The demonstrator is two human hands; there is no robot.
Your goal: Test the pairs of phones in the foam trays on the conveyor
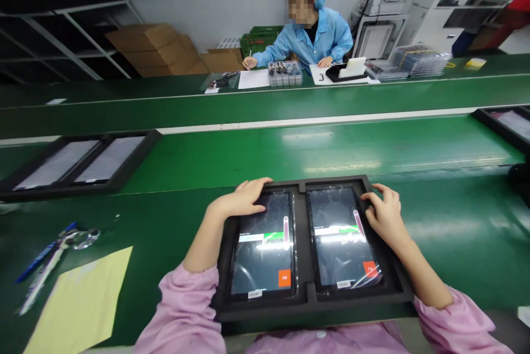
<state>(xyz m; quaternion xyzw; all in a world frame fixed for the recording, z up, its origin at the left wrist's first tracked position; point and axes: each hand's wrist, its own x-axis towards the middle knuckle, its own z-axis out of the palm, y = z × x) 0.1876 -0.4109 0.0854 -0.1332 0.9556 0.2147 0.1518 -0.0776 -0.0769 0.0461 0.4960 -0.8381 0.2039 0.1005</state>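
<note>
In front of me on the green surface lies a black foam tray (304,232) with two compartments. A left tablet (259,260) and a right tablet (343,260) sit in it, screens lit, each showing a green bar and an orange-red square. My left hand (242,199) grips the tray's upper left corner, its thumb over the left tablet and its fingers along the far rim. My right hand (386,213) holds the right rim near the far corner with bent fingers, the fingertips close to the right tablet's edge. The undersides of both hands are hidden.
Yellow paper (83,299), a blue pen (35,261) and a white pen-like item (41,282) lie at left. Another black tray (136,160) stands beyond, and part of a third tray (507,122) shows at right. Across the bench a co-worker (308,33) in blue writes.
</note>
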